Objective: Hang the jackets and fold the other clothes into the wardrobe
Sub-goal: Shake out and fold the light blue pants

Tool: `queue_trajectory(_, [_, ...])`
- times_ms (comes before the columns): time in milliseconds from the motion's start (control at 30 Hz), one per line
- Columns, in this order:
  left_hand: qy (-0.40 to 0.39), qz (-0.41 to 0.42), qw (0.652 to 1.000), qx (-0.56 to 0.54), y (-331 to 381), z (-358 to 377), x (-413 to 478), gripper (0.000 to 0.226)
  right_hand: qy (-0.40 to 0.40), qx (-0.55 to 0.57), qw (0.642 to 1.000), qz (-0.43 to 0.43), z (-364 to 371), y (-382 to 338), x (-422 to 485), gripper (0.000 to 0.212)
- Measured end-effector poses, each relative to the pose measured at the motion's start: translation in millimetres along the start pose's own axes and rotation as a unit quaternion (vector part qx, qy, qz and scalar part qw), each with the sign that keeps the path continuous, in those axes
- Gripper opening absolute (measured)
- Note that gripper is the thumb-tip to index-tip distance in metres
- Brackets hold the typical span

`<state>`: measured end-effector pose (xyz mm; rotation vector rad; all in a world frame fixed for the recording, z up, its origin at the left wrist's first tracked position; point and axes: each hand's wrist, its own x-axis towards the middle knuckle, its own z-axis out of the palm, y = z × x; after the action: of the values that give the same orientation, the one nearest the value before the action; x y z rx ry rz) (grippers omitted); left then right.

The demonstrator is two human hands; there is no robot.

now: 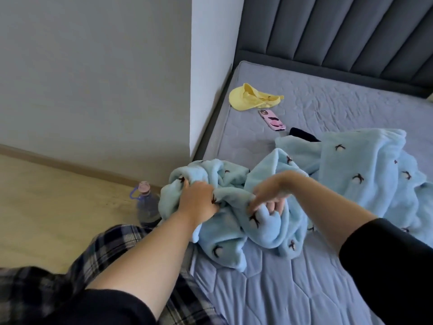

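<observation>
A fluffy light-blue garment (pixel 351 170) with small dark bird marks lies crumpled across the mattress (pixel 304 289), spreading to the right edge of view. My left hand (pixel 199 200) grips a bunched fold at its left end, near the bed's edge. My right hand (pixel 269 195) reaches down beside it, fingers curled into the fleece and pinching a fold. A dark piece of clothing (pixel 302 134) peeks out from under the blue fabric's far side. No wardrobe is in view.
A yellow cap (pixel 253 97) and a pink phone (pixel 273 120) lie on the mattress near the wall corner. A large water bottle (pixel 147 205) stands on the wooden floor by the bed. The padded grey headboard (pixel 339 31) rises behind.
</observation>
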<state>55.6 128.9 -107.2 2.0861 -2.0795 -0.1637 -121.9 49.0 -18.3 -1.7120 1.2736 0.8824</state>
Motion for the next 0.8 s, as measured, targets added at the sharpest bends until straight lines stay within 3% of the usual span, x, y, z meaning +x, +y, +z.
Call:
queue_trajectory(33, [-0.012, 0.000, 1.000, -0.008, -3.0, -2.9, 1.7, 0.020, 0.008, 0.004, 1.000, -0.009, -6.2, -5.5, -1.7, 0.018])
queue_trajectory(100, [-0.018, 0.009, 1.000, -0.018, -8.2, -8.5, -0.3, 0.034, 0.137, -0.027, 0.989, -0.049, -18.3, -19.5, 4.8, 0.021])
queue_trajectory(167, [0.017, 0.057, 0.997, -0.046, -5.1, -14.4, -2.8, 0.048, 0.322, -0.042, 0.941, -0.094, -26.1, -33.5, 24.0, 0.027])
queue_trajectory(233, [-0.068, 0.054, 0.990, -0.107, 3.6, -21.1, -4.3, 0.063, 0.412, -0.044, 0.904, -0.104, -21.8, -36.4, 42.8, 0.035])
queue_trajectory(300, [-0.209, -0.020, 0.949, -0.236, 5.8, -21.9, 0.2, 0.072, 0.391, -0.147, 0.905, -0.080, -13.8, -22.3, 58.3, 0.044])
queue_trajectory(333, [-0.218, -0.050, 0.926, -0.304, 4.6, -20.2, 3.4, 0.073, 0.350, -0.221, 0.909, -0.049, -8.7, -10.2, 65.5, 0.050])
queue_trajectory(367, [-0.199, -0.066, 0.916, -0.342, 3.3, -18.9, 5.4, 0.070, 0.302, -0.254, 0.919, -0.002, -3.2, 2.2, 69.3, 0.055])
queue_trajectory(433, [-0.100, -0.061, 0.953, -0.279, 0.4, -16.7, 9.2, 0.052, 0.228, -0.272, 0.932, 0.076, 6.9, 21.6, 71.8, 0.060])
queue_trajectory(500, [-0.002, -0.065, 0.987, -0.149, 0.1, -13.9, 14.4, 0.028, 0.180, -0.313, 0.927, 0.106, 14.0, 24.3, 66.5, 0.042])
queue_trajectory(567, [0.021, -0.094, 0.990, -0.099, 1.5, -11.1, 20.9, 0.020, 0.158, -0.340, 0.922, 0.096, 16.1, 18.8, 62.9, 0.020])
queue_trajectory(667, [0.015, -0.087, 0.995, -0.045, 1.5, -2.3, 25.7, 0.034, 0.238, -0.261, 0.932, 0.077, 9.9, 15.5, 65.5, 0.010])
queue_trajectory(733, [-0.016, -0.097, 0.994, -0.046, -0.7, 3.4, 26.2, 0.063, 0.346, -0.170, 0.920, 0.070, 2.4, 25.0, 71.7, 0.034])
queue_trajectory(800, [-0.081, -0.130, 0.985, -0.080, -4.6, 7.2, 26.0, 0.089, 0.376, -0.118, 0.914, 0.099, 0.5, 39.3, 79.0, 0.073])
